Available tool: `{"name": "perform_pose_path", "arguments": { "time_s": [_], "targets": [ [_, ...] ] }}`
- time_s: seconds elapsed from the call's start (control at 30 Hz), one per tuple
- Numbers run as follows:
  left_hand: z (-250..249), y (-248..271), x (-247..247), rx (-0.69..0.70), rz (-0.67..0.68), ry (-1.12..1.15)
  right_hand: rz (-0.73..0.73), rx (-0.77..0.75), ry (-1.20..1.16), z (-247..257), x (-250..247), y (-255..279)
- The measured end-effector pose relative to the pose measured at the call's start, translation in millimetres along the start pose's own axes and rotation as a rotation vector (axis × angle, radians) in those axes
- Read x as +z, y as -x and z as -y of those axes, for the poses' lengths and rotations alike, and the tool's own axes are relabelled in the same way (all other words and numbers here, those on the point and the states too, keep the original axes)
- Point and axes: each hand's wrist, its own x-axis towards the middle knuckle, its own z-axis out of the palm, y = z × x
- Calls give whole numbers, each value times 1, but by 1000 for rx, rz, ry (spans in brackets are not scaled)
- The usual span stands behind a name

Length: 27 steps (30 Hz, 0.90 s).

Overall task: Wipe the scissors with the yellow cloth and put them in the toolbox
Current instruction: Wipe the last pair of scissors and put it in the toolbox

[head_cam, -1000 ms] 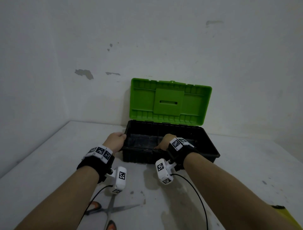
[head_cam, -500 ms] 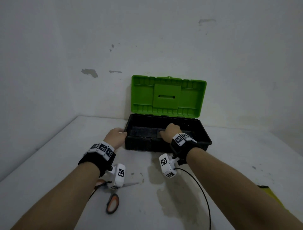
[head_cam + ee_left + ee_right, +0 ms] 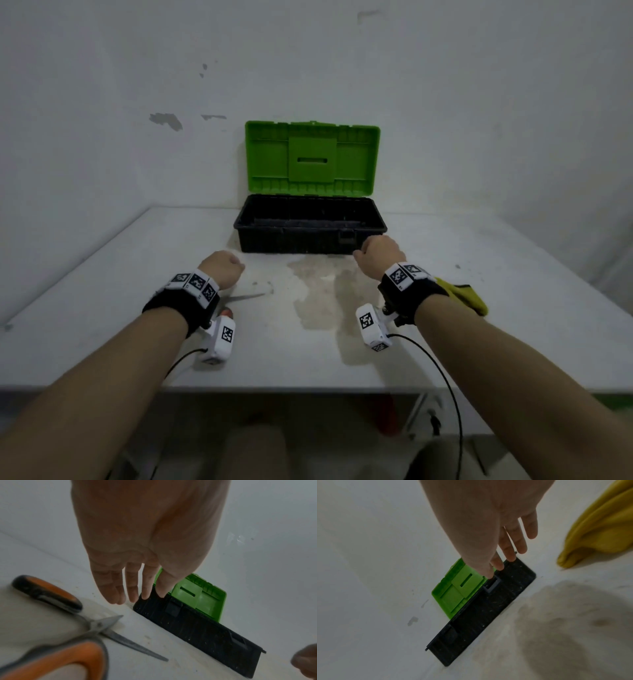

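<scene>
The black toolbox (image 3: 310, 236) with its green lid (image 3: 312, 158) raised stands at the back of the table, against the wall. The orange-handled scissors (image 3: 96, 626) lie blades apart on the table under my left wrist; in the head view only a blade of the scissors (image 3: 248, 297) shows. My left hand (image 3: 222, 269) hovers in front of the box's left end, fingers (image 3: 132, 586) relaxed and empty. My right hand (image 3: 378, 253) hangs by the box's right front corner, fingers (image 3: 513, 543) loose, holding nothing. The yellow cloth (image 3: 464, 297) lies crumpled to the right of my right wrist.
The white table (image 3: 102, 308) has a pale stain (image 3: 322, 291) in its middle, in front of the box. Its front edge (image 3: 308, 389) runs below my forearms. A grey wall stands close behind the box and on the left.
Both hands let go of the toolbox's front rim and drew back toward me. The head view pulled back, so the box now sits farther away and the cloth shows fully.
</scene>
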Motion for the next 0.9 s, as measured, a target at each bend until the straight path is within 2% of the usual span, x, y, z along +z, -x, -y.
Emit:
{"name": "perform_pose_path", "arguments": {
  "time_s": [0.17, 0.3, 0.4, 0.47, 0.53, 0.6, 0.73, 0.8, 0.9],
  "targets": [
    [5, 27, -1, -65, 35, -205, 17, 115, 132, -56, -7, 29],
    [20, 26, -1, -110, 60, -335, 66, 166, 208, -80, -4, 42],
    [48, -10, 8, 38, 29, -552, 85, 238, 256, -80, -4, 45],
    [63, -25, 14, -9, -21, -541, 74, 246, 286, -79, -3, 43],
    [57, -10, 10, -51, -67, -449, 58, 238, 267, -81, -3, 40],
    [45, 18, -1, -54, -61, -417, 37, 241, 240, -83, -3, 36],
    [33, 33, -11, -116, 5, -434, -14, 227, 192, -84, -3, 32],
    [28, 34, -17, -124, 19, -393, -75, 198, 103, -83, -5, 33],
    [21, 31, -29, -119, 57, -263, -150, 105, -213, -80, -11, 35]
  ]
}}
